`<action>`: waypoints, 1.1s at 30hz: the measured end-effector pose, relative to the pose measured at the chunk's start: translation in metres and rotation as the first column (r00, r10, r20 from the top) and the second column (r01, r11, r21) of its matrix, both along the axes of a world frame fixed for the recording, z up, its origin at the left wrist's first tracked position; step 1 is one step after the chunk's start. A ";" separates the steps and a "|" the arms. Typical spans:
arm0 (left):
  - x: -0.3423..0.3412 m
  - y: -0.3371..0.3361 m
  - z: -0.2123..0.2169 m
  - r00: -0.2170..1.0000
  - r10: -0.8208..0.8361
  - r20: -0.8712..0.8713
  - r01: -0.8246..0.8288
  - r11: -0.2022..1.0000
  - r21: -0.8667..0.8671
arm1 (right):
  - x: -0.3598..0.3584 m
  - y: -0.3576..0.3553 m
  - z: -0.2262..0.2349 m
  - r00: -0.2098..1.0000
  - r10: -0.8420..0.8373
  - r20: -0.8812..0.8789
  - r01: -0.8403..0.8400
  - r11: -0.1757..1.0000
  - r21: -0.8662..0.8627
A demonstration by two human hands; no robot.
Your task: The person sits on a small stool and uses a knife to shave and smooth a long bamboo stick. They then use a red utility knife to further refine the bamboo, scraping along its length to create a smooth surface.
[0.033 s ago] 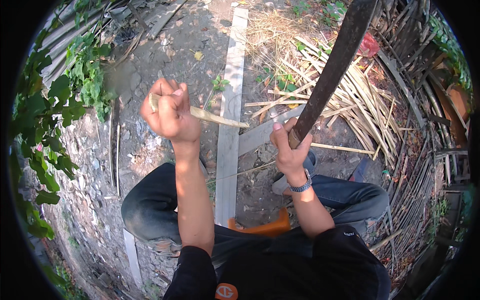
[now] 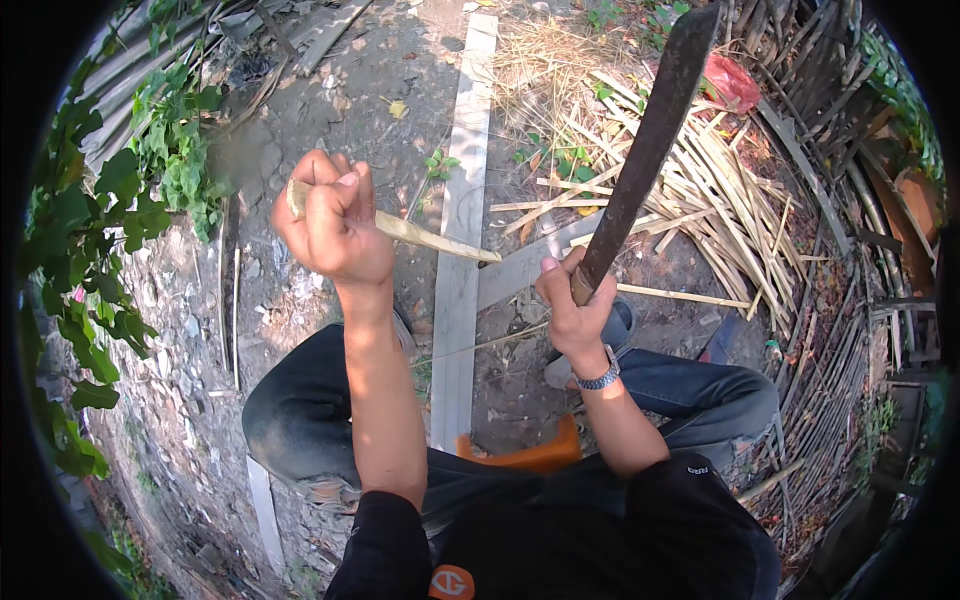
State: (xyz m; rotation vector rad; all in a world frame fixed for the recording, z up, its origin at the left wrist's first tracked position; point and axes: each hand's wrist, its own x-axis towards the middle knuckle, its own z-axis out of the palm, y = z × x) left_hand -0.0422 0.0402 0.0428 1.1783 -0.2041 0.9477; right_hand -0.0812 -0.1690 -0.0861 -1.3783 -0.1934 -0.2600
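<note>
My left hand is closed round a pale bamboo strip. One cut end of the strip shows beside my fingers, and the other slants right over the long plank. In my right hand is the handle of a machete, mostly covered by my fingers. Its dark, broad blade points up and away to the far right, apart from the strip. Beneath the strip's tip lies the long grey plank, with a second board meeting it at an angle.
A heap of split bamboo strips lies at the right, with a red plastic bag behind it. An orange stool is between my legs. Leafy vines hang at the left; thin poles are stacked at far right.
My left hand has shifted slightly left with the strip. The machete has tilted a little to the left and sits slightly lower in my right hand.
</note>
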 end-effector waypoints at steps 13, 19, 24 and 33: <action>0.016 -0.015 -0.035 0.995 0.084 -0.059 -0.079 0.993 0.092 | 0.036 -0.013 0.099 0.987 0.058 0.149 -0.101 0.949 0.299; 0.013 -0.039 -0.028 0.997 0.037 -0.073 -0.036 0.999 0.014 | -0.062 -0.007 -0.187 0.885 -0.151 -0.440 -0.162 0.787 -0.595; 0.008 -0.034 -0.039 0.989 0.131 -0.068 -0.118 0.980 0.163 | -0.117 -0.012 -0.293 0.242 -0.063 -0.968 -0.599 0.776 -0.200; -0.008 -0.013 -0.034 1.000 0.008 -0.025 -0.009 0.999 -0.054 | -0.019 -0.069 -0.195 0.097 0.730 -0.677 0.152 0.661 0.735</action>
